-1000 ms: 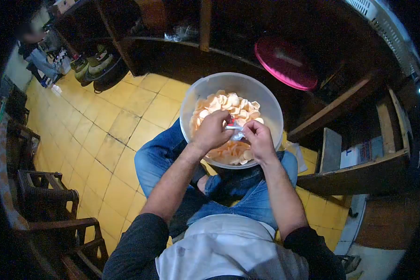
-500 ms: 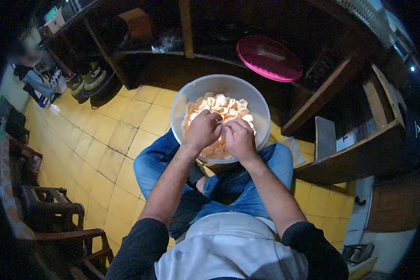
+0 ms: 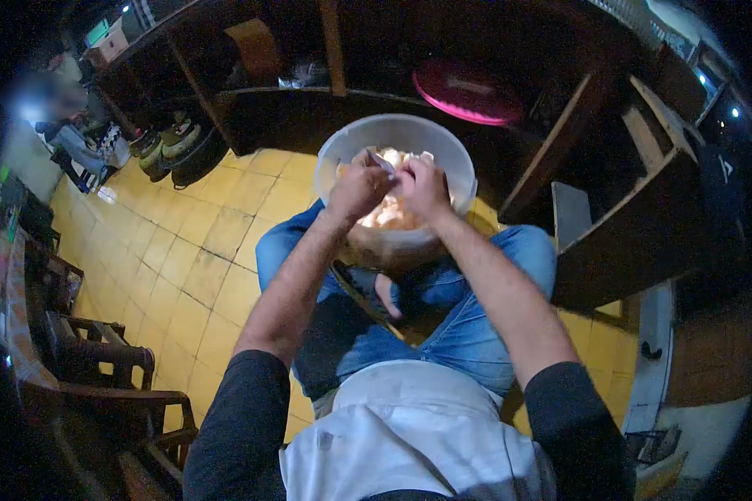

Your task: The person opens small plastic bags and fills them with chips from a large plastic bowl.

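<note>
A round translucent white tub (image 3: 459,154) stands between my bent legs. Inside it lie many pale orange, disc-shaped crackers (image 3: 390,215). Both of my hands are over the tub, close together and with fingers curled. My left hand (image 3: 359,190) pinches a thin, pale piece that looks like plastic (image 3: 383,164), whose edge shows above the fingers. My right hand (image 3: 424,188) meets it from the other side, fingertips pressed together at the same spot. The fingers hide most of what is between them.
A pink lid (image 3: 468,92) rests by the dark wooden shelving behind the tub. Wooden furniture (image 3: 618,242) stands on the right and a wooden chair (image 3: 125,392) on the left. Green gas cylinders (image 3: 171,146) and a person (image 3: 79,146) are at the far left.
Both hands have risen slightly, away from the crackers, and the pale piece now shows between them. The camera view has shifted, and my knees appear wider apart.
</note>
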